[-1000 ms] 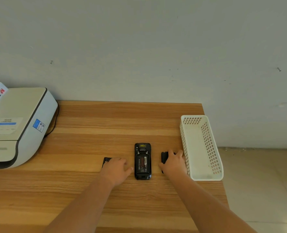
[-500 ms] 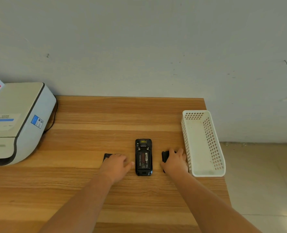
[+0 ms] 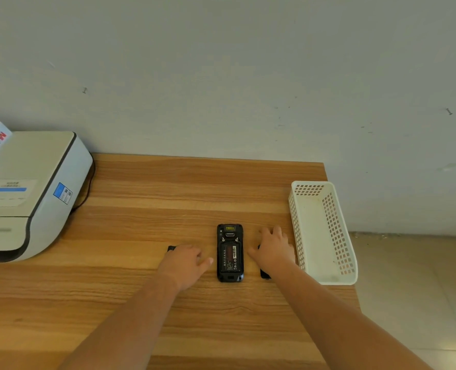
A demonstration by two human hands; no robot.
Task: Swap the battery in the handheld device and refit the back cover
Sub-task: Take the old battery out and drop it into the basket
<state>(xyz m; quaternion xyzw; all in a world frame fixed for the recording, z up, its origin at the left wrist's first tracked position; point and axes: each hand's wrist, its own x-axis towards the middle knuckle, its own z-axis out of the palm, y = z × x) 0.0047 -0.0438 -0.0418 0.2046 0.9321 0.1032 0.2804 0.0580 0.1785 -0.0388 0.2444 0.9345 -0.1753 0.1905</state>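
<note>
The black handheld device (image 3: 230, 252) lies face down on the wooden table (image 3: 168, 188) with its back cover off. A battery with a dark label sits in its open bay. My left hand (image 3: 185, 264) rests palm down just left of the device, over a small black piece (image 3: 171, 248) of which only a corner shows. On the other side my right hand (image 3: 273, 249) lies with fingers spread over another black piece (image 3: 264, 275); only its near end shows under my wrist. Neither hand touches the device.
A white perforated plastic basket (image 3: 328, 281) stands at the table's right edge, close to my right hand. A large white printer (image 3: 32, 193) with a black cable fills the left side, with a box beside it. A grey wall stands behind the table and tiled floor lies to the right.
My right hand has uncurled and slid forward over the black piece, fingers now spread. My left hand has hardly moved. The device lies where it was.
</note>
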